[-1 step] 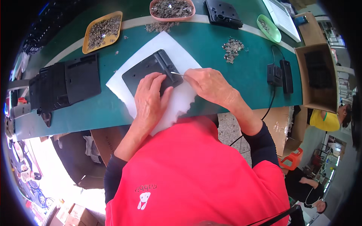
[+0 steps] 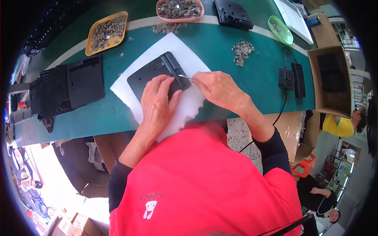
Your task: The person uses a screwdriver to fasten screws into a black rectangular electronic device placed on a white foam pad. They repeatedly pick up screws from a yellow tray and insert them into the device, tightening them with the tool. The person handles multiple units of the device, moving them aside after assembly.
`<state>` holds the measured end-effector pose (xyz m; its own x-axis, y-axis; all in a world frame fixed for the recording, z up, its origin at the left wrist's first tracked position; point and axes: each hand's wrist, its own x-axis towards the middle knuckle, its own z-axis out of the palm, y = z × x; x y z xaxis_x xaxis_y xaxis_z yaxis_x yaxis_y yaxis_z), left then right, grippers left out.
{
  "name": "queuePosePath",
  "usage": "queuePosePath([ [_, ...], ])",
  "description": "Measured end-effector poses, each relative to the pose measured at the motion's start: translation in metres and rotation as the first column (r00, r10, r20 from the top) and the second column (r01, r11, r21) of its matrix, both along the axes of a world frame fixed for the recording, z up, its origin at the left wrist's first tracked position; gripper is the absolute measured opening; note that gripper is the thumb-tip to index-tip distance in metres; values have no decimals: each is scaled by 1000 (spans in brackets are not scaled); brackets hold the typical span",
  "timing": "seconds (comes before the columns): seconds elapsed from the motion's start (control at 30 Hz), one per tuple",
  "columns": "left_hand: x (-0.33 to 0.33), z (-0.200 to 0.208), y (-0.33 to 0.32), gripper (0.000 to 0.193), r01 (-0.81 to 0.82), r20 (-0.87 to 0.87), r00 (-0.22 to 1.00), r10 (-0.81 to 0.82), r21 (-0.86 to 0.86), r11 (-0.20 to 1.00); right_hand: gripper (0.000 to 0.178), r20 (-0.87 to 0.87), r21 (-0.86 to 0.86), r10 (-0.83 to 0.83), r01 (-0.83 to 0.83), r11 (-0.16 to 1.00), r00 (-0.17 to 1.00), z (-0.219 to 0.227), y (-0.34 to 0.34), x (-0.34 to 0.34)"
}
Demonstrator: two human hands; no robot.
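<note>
A black plastic housing [image 2: 147,72] lies tilted on a white foam sheet [image 2: 169,44] in front of me, with a raised cylindrical ridge along its right side. My left hand [image 2: 156,103] rests on its near edge, fingers lying over the top and thumb apart. From the right, my right hand [image 2: 218,89] pinches a thin silver metal tool [image 2: 184,76]. The tool's tip meets the housing beside the ridge; its other end is hidden in my fingers, so its exact kind does not show.
More black housings stand at left [image 2: 84,78] and far back [image 2: 233,15]. Small metal parts fill a yellow tray [image 2: 89,44], a pink tray [image 2: 181,19] and a green tray [image 2: 289,37]. A loose parts pile [image 2: 243,52] lies right, near black power adapters [image 2: 299,80] and a cardboard box [image 2: 332,104].
</note>
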<state>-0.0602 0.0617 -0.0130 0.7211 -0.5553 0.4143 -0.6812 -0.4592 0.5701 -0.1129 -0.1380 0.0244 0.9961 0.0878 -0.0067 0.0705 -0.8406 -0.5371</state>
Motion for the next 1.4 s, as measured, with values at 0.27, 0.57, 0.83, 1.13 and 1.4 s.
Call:
queuePosePath([
  [0.27,5,0,-8,41,-9,34,999,8,32,999,10,63,339,-41,18,941,997,7,2,4],
  [0.57,5,-3,-4,41,-2,6,1000,2,-29,1000,17,-129,550,-224,258,794,966,-8,13,-18],
  [0.83,5,-6,-6,32,37,114,993,-31,-43,998,26,-402,-100,48,-96,990,915,28,8,13],
  [1.13,5,-9,-8,21,67,157,986,-53,-80,995,20,-540,116,308,-293,949,783,33,-14,52],
  [1.4,4,-8,-10,19,90,134,988,-76,-106,990,11,-151,-269,160,-196,943,975,3,10,-3],
])
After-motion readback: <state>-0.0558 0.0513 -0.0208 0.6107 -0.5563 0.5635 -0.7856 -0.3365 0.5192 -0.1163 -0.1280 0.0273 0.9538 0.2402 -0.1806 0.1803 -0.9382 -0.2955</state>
